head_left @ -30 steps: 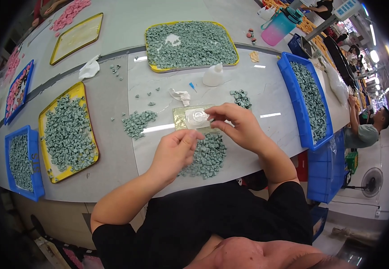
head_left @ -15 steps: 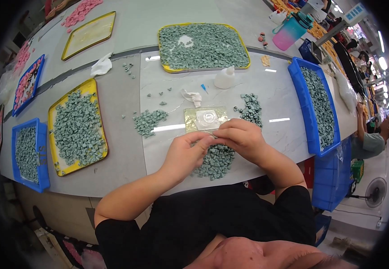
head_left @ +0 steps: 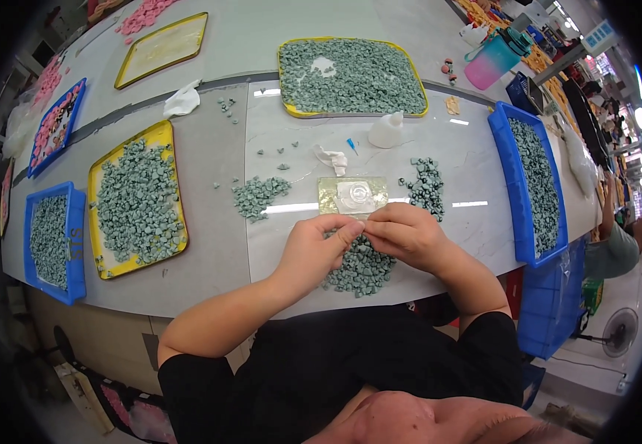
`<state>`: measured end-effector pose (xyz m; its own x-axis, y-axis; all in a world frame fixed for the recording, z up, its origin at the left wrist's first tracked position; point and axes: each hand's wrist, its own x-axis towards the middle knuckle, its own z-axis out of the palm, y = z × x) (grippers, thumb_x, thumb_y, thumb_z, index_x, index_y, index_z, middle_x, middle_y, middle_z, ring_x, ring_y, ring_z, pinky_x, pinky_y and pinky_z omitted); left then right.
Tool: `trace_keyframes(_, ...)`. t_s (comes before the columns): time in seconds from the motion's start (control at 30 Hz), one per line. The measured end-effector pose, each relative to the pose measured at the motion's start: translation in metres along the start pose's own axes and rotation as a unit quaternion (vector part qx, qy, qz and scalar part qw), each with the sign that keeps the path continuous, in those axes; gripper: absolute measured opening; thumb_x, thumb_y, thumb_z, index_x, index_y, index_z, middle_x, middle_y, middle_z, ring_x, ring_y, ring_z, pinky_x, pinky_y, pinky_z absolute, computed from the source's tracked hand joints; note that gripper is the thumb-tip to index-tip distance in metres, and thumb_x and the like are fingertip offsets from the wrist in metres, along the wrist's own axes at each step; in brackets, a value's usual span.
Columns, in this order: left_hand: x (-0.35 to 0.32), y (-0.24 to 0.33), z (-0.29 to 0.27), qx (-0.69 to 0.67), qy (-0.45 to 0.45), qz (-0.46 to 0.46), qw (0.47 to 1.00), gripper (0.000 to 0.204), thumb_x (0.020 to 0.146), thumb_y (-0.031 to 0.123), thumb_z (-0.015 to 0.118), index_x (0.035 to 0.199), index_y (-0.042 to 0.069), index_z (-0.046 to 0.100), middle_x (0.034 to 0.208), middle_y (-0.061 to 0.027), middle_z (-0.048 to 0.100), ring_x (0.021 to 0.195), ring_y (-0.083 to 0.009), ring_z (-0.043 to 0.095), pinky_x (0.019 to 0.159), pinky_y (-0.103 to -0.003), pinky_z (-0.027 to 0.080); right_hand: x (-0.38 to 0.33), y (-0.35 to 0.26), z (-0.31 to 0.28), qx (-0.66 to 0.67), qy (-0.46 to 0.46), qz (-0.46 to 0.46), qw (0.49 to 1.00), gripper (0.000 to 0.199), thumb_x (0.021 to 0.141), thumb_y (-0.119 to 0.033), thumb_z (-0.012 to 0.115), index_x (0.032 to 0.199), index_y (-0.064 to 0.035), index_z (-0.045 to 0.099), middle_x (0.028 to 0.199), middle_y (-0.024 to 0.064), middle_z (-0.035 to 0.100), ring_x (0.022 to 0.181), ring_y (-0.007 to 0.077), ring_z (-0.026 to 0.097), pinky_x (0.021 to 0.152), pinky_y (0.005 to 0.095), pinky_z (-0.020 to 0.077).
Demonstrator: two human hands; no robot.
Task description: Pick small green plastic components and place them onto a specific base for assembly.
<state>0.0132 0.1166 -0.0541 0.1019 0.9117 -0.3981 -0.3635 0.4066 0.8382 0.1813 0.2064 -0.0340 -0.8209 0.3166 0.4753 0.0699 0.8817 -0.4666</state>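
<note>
My left hand [head_left: 319,246] and my right hand [head_left: 408,235] meet fingertip to fingertip, both pinched closed. Whatever lies between the fingertips is too small and covered to make out. Beneath them a pile of small grey-green pieces [head_left: 362,272] lies on the table. Just beyond the fingers sits a yellowish clear slab [head_left: 326,198] bearing a round blob of clear, glossy material [head_left: 359,194]. A smaller heap of green pieces [head_left: 260,197] is to the left, and darker, shinier ones [head_left: 426,186] lie to the right.
A white squeeze bottle [head_left: 386,132], a blue dispensing tip [head_left: 351,146] and a crumpled tissue [head_left: 331,157] lie past the slab. Yellow trays [head_left: 291,111] [head_left: 180,248] and blue bins [head_left: 77,277] [head_left: 506,185] hold green pieces. A teal-pink water bottle [head_left: 493,61] stands far right; a co-worker [head_left: 617,248] is beyond.
The view has shifted a little, so the table's things appear farther right. My hands stay pinched together over the pile, with slight finger movement.
</note>
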Motion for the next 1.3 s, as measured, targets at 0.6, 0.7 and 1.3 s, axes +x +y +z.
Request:
trace_keyframes(0.6, 0.008, 0.000, 0.003, -0.183, 0.011, -0.012, 0.983, 0.019, 0.090, 0.012, 0.051, 0.103, -0.002, 0.053, 0.081, -0.0041, 0.051, 0.052, -0.0028, 0.032, 0.043, -0.017, 0.028, -0.005, 0.030, -0.006, -0.234, -0.007, -0.089, 0.968, 0.029, 0.066, -0.004, 0.062, 0.094, 0.0040, 0.062, 0.083, 0.0079, 0.056, 0.069, 0.0204, 0.057, 0.057, 0.0303, 0.0454)
trace_keyframes(0.7, 0.007, -0.001, 0.001, -0.196, 0.013, 0.004, 0.981, 0.017, 0.089, 0.010, 0.051, 0.100, -0.003, 0.054, 0.083, -0.0038, 0.051, 0.053, -0.0031, 0.033, 0.044, -0.017, 0.029, -0.003, 0.029, -0.004, -0.243, -0.018, -0.097, 0.965, 0.029, 0.066, -0.004, 0.061, 0.093, 0.0043, 0.062, 0.083, 0.0078, 0.056, 0.068, 0.0206, 0.057, 0.057, 0.0299, 0.0457)
trace_keyframes(1.3, 0.013, -0.007, 0.003, -0.212, -0.024, -0.018, 0.977, 0.023, 0.087, 0.010, 0.055, 0.107, 0.000, 0.050, 0.088, -0.0054, 0.055, 0.056, -0.0050, 0.036, 0.048, -0.019, 0.033, -0.007, 0.024, -0.012, 0.386, 0.085, 0.407, 0.823, 0.009, 0.082, -0.006, 0.060, 0.085, 0.0021, 0.064, 0.079, 0.0058, 0.059, 0.065, 0.0095, 0.055, 0.059, 0.0207, 0.0436)
